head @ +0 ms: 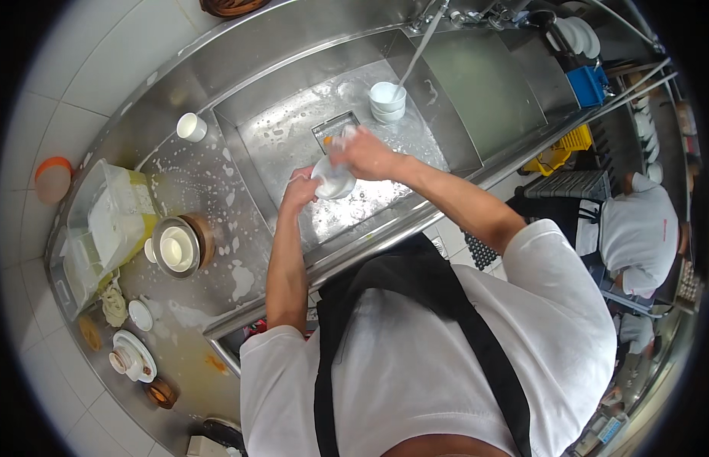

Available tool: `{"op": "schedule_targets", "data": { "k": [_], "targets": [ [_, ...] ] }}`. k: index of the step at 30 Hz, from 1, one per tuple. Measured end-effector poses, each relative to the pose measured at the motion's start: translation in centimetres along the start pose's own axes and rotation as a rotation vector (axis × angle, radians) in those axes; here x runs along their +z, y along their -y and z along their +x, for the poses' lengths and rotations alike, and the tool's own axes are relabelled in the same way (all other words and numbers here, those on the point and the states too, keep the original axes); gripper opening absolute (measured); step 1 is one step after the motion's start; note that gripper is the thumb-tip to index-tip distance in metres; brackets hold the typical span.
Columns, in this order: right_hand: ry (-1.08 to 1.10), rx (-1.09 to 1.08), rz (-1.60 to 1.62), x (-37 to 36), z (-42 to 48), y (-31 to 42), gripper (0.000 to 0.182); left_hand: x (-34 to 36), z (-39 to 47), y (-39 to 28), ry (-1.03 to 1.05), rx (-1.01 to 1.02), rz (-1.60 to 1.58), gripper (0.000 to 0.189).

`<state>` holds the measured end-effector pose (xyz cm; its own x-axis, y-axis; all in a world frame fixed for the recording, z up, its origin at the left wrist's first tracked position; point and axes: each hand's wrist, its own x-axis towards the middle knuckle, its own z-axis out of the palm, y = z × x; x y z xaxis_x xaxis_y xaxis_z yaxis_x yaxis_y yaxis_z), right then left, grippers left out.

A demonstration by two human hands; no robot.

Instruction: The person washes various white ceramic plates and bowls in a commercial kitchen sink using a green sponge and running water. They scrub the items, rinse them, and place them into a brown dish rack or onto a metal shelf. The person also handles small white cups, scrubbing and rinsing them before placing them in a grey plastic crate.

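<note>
Over a stainless steel sink basin (pixel 274 143), my left hand (pixel 300 191) grips the rim of a white bowl (pixel 334 185), tilted with its inside facing up. My right hand (pixel 360 153) is at the bowl's upper edge, blurred, closed around something whitish with an orange bit showing; what it is cannot be told. Behind the hands lies a square drain grate (pixel 335 127). A stack of white bowls (pixel 387 105) stands in the basin's far right part, with water from a tap stream (pixel 418 54) running into the top one.
Left on the soapy steel counter are a white cup (pixel 192 127), a metal bowl (pixel 185 268) holding cream bowls, a plastic tub (pixel 112 214) and stacked plates (pixel 146 357). A water-filled basin (pixel 474 80) adjoins at right. Another person (pixel 640 228) stands farther right, near yellow baskets (pixel 560 149).
</note>
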<state>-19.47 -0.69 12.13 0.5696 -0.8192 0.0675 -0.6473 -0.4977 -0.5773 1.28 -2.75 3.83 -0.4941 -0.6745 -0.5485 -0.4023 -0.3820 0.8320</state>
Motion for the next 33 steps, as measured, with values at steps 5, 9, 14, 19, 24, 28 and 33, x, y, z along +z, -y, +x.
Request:
{"op": "schedule_targets", "data": {
  "k": [5,9,14,19,24,28,33],
  "targets": [
    [-0.928,0.722,1.591,5.3,-0.1,-2.5,0.049,8.0,5.6,-0.6,-0.345,0.414,-0.832,0.026],
    [-1.012,1.152,1.158,0.7,-7.3,-6.7,0.045,9.9,10.4,-8.5,-0.570,0.364,-0.057,0.028],
    [-0.819,1.191,0.792,-3.4,-12.8,-11.8,0.047,9.7,21.5,-15.8,-0.687,0.589,0.576,0.024],
    [-0.742,1.166,0.850,-4.7,-17.5,-15.6,0.045,11.8,28.6,-14.4,-0.619,0.559,0.817,0.035],
    [-0.386,0.823,1.115,-12.9,-12.8,-13.0,0.043,18.1,31.5,-1.6,-0.902,0.008,-0.052,0.075],
    [-0.013,0.470,0.940,-18.5,-1.3,-7.7,0.040,24.1,33.1,-2.4,-0.763,0.085,-0.332,0.074],
    [0.366,0.008,1.195,-17.6,19.3,10.2,0.061,25.0,31.9,-5.6,-0.682,0.000,-0.474,0.068]
  ]
}}
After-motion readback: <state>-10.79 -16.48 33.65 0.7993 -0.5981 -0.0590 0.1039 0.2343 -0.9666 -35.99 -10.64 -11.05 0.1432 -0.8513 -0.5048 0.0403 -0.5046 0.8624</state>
